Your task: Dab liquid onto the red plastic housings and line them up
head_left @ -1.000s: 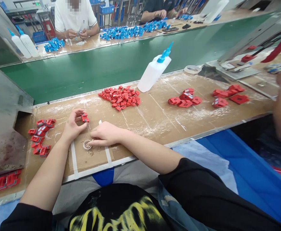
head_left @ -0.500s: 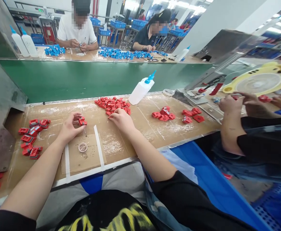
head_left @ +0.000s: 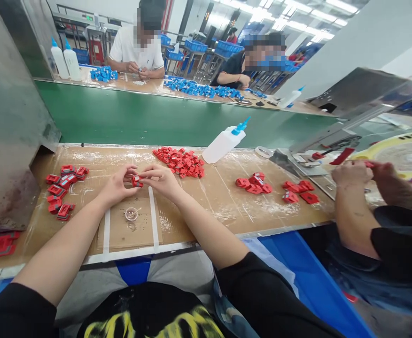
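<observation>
Left hand (head_left: 119, 185) and right hand (head_left: 163, 180) meet at one small red piece (head_left: 136, 180)

In the head view, the small red piece is up between the two hands, above the bench (head_left: 220, 202) and just beyond a cardboard sheet (head_left: 121, 238). The left fingers are closed on it, with the thumb on the near side. The right fingers are drawn together and their tips come to the right side of the piece; whether they grip it or a smaller part cannot be told, since the tips hide the spot.

On the cardboard sheet, between two white strips (head_left: 154, 220), is a small round dish (head_left: 131, 214), nearer the person than the hands. Beyond the right hand is a heap of red pieces (head_left: 181, 162), with a white bottle (head_left: 223, 144) with a blue nozzle just beside it. A loose group of red pieces (head_left: 66, 180) lies to the left of the left forearm, and two more small groups (head_left: 254, 184) lie farther right.

Across the green panel (head_left: 138, 115), a person in a white shirt (head_left: 124, 49) works near blue pieces (head_left: 103, 73). At the right edge, a co-worker's hands (head_left: 353, 172) come together over the bench.
</observation>
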{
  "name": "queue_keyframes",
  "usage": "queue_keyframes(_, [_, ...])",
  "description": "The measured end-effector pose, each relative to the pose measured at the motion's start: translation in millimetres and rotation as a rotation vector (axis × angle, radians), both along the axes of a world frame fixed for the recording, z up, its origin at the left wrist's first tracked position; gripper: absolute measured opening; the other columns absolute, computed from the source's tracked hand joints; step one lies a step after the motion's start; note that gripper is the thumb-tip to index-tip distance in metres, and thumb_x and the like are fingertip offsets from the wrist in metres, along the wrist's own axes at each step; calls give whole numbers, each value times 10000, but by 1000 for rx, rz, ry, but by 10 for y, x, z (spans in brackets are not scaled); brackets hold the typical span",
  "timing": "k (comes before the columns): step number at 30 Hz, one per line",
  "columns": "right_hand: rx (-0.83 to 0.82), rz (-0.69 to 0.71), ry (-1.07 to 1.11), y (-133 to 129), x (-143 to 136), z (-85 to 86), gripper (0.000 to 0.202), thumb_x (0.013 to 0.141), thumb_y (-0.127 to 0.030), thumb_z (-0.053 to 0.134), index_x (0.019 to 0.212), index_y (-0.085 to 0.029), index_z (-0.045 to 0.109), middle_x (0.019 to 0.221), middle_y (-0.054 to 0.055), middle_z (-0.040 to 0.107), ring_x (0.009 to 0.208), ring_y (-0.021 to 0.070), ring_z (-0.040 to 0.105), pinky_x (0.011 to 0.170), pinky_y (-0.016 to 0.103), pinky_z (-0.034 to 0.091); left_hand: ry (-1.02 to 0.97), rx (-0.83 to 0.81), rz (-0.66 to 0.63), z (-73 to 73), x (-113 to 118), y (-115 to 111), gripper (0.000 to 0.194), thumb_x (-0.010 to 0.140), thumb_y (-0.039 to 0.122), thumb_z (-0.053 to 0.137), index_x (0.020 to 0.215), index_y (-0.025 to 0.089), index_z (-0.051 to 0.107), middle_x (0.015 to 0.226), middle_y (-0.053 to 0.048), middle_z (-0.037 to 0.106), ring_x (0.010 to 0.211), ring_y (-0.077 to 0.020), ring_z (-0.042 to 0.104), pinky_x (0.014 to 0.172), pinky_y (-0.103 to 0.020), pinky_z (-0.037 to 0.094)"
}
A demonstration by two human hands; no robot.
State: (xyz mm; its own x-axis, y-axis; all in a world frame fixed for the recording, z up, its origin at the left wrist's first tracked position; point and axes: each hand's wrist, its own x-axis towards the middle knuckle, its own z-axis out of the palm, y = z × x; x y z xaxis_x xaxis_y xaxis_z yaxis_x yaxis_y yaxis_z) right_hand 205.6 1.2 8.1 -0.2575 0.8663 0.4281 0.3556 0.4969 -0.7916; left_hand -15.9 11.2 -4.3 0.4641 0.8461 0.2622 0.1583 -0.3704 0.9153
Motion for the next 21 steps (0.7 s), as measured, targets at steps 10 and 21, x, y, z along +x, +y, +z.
queue_keyframes(10, [4,49,67,-8,-43,-135,202,918,-480,786,984,-301,853,1011,63,732,913,211,693,833,401,588,59,257,51,-52,12,-30,568,801,175,781,1320,219,553,1223,-80,735,1089,-209,746,1018,-393,614])
queue_keyframes(21, [-442,274,373,-74,-172,-94,366,915,-531,723,1027,-189,657,969,51,730,913,183,700,866,339,596,108,518,20,171,3,-91,494,920,333,789,1372,254,606,1363,-101,715,1287,-246,684,1135,-441,549])
